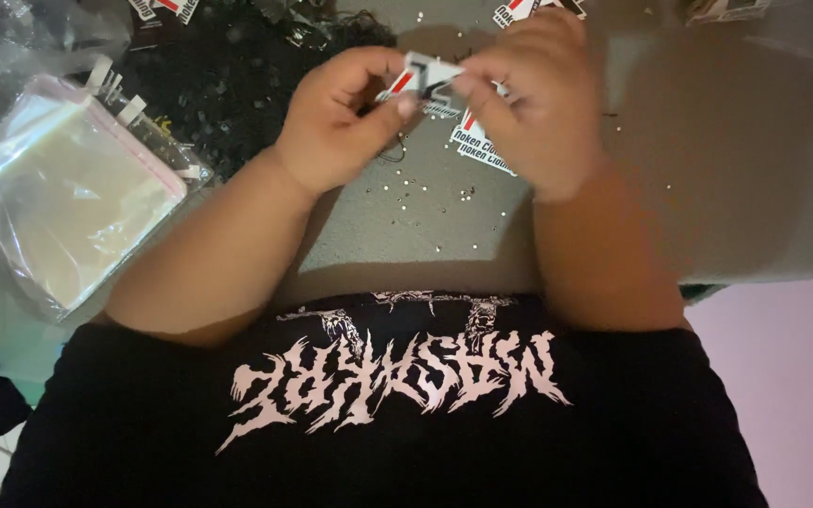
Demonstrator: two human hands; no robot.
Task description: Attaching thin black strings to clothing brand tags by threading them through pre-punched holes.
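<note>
We look down at a grey work surface (708,169) scattered with tiny pale beads or studs (425,193), with a black printed shirt (388,414) filling the bottom of the view.

Both of our hands meet near the top centre. Our left hand (341,127) is curled closed, thumb and forefinger pinching the left end of a small white card tag (430,75). Our right hand (543,103) is also closed, its fingertips gripping the right end of the same tag. The tag sits directly between the two hands, held just above the surface, with its long axis running left to right and tilted slightly down toward the right. Neither hand is clearly nearer; each holds one end.

The tag is a small white rectangle with red and black printing (we leave the lettering unread), and a thin dark thread seems to hang below the left hand.

Moving outward, another printed tag (482,146) lies flat just beneath the right hand. A heap of black string or cord (228,75) lies beyond the left wrist. Farther left sits a stack of clear plastic sleeves (72,198) with a pink sealing strip, and more tags (167,9) lie along the top edge.
</note>
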